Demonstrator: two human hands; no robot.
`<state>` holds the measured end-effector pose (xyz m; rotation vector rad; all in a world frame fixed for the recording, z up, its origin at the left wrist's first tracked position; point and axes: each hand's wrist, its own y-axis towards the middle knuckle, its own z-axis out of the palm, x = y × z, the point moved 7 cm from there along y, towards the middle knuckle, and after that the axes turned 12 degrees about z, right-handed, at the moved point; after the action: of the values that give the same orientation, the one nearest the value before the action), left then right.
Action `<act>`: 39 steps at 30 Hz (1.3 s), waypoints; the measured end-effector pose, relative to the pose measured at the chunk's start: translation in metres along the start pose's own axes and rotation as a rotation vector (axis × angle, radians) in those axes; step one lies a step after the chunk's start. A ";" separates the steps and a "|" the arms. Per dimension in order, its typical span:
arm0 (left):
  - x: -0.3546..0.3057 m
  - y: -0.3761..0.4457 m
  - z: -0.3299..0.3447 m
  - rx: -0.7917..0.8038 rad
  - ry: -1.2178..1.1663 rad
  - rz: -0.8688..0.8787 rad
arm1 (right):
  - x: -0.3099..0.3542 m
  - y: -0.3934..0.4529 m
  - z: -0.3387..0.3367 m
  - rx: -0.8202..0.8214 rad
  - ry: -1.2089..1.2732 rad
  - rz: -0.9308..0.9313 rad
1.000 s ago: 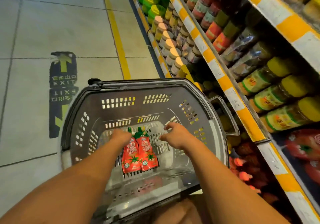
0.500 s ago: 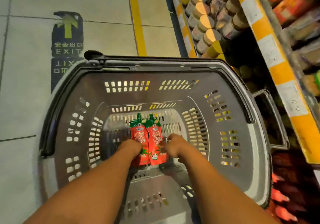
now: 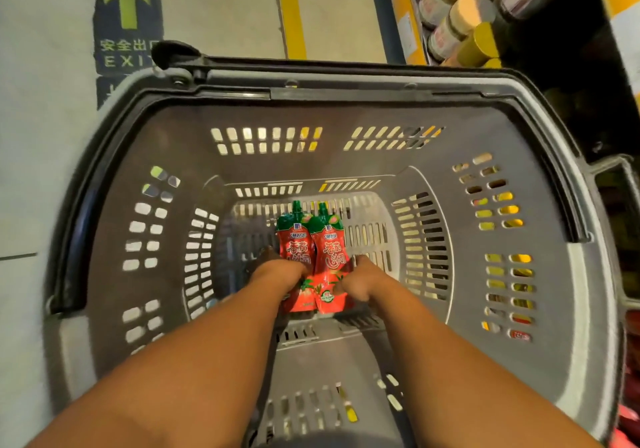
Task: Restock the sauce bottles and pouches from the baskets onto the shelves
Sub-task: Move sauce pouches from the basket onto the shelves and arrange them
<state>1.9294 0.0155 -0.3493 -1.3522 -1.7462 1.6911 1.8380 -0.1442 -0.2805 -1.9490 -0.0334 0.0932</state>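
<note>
- Your basket [image 3: 162, 326] is deep and grey, its slotted walls rising all round both forearms; the dark rim runs along the far side and down the left.
- The far wall stands well beyond the pouches, with bare slotted floor between; the right wall also has bare floor before it.
- On the right the shelf [image 3: 401, 14] edge sits close to the basket's far right corner, jars [image 3: 460, 14] stacked on it.
- On the left lies open floor with an exit sign [image 3: 128, 21] and a yellow line [image 3: 291, 11] running away.
- Two red pouches lie flat on the basket floor, side by side and touching, green spouts pointing to the far side.
- Your left hand [image 3: 280, 271] rests on the left pouch [image 3: 294, 250], fingers curled down at its left edge; whether it grips, you cannot tell.
- Your right hand [image 3: 360, 281] is on the right pouch [image 3: 332, 257], thumb across its front and fingers round its right edge, pinching it.
</note>
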 end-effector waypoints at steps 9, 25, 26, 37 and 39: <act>-0.005 0.009 0.002 0.014 0.089 0.070 | -0.012 0.004 0.003 0.116 0.069 0.076; -0.008 0.016 0.001 -0.005 0.204 0.167 | 0.001 -0.015 -0.035 -0.093 0.160 0.020; -0.008 0.016 0.002 -0.008 0.192 0.164 | 0.001 -0.021 -0.041 -0.097 0.160 0.012; -0.028 -0.017 -0.019 -0.162 0.306 0.341 | 0.001 -0.126 -0.080 -0.052 0.024 -0.148; -0.031 -0.030 -0.022 -0.187 0.288 0.359 | -0.003 -0.146 -0.088 -0.075 0.062 -0.183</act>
<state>1.9505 0.0077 -0.3066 -1.9828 -1.5970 1.4281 1.8453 -0.1717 -0.1128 -2.0133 -0.1759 -0.0907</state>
